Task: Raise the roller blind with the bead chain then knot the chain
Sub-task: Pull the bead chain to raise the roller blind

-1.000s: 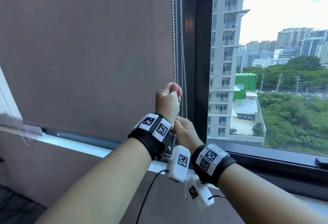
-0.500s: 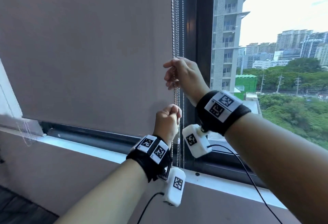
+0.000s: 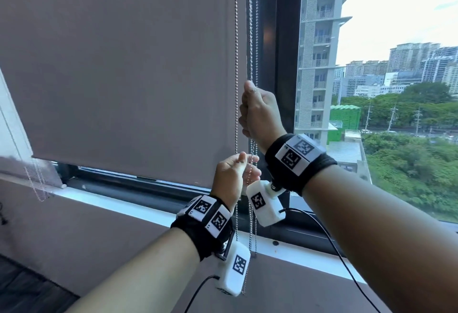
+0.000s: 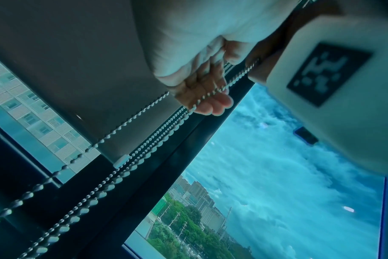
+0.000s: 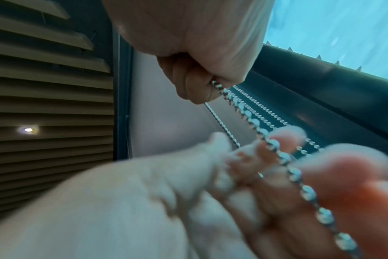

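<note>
Right hand (image 3: 260, 112): up high, fist tight around the bead chain (image 3: 250, 40).
Left hand (image 3: 231, 176): lower, fingers loose, chain running across them.
Blind (image 3: 124, 65): bottom edge just above the sill.

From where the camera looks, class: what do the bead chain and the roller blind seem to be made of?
Bead chain: probably metal with a polished silvery finish, since its small round beads glint.
Roller blind: likely woven fabric, matte grey-brown, with a flat, dull, opaque surface.
</note>
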A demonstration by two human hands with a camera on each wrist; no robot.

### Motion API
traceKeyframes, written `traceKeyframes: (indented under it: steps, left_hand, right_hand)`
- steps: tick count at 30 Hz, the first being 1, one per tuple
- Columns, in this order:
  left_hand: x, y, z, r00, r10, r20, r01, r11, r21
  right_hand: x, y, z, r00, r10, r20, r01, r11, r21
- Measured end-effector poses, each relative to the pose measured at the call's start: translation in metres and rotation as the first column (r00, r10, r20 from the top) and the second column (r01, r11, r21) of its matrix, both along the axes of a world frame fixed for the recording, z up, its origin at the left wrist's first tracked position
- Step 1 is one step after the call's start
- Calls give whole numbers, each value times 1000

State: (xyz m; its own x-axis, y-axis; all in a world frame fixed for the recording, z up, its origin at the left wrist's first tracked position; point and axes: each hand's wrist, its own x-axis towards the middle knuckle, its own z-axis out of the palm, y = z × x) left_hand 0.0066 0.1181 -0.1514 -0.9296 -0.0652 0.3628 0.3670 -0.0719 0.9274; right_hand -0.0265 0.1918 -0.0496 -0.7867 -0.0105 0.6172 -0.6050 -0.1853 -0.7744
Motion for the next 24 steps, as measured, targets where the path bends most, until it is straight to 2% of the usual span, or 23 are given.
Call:
traceKeyframes:
  steps: [4,7,10,15,19,24]
  left_hand:
    - [-5,-5,15,999,30,-18,-29,997,65]
    - [-5,-3,38,996,61,-70,-52,991,125]
    - [-10,1,65,987,109,-118,-90,983,157]
    - [-12,9,100,996,0,-92,13,989,148]
    - [-10,22,119,995,-72,-64,81,985,152]
    - [-11,30,114,989,-46,-138,63,991,117]
  right_hand:
    - [-8,6,-15,999,-3,-45,1,999,-33]
    - [-17,7,-31,995,-56,-77,57,998,2]
    - [-17,11,-43,994,-41,-99,43,999,16]
    - [-13,9,-61,997,-43,-66,43,999,6]
    - [-8,9,-77,994,-101,-49,104,993,47]
    - [-2,14,-97,987,-139,-80,149,979,136]
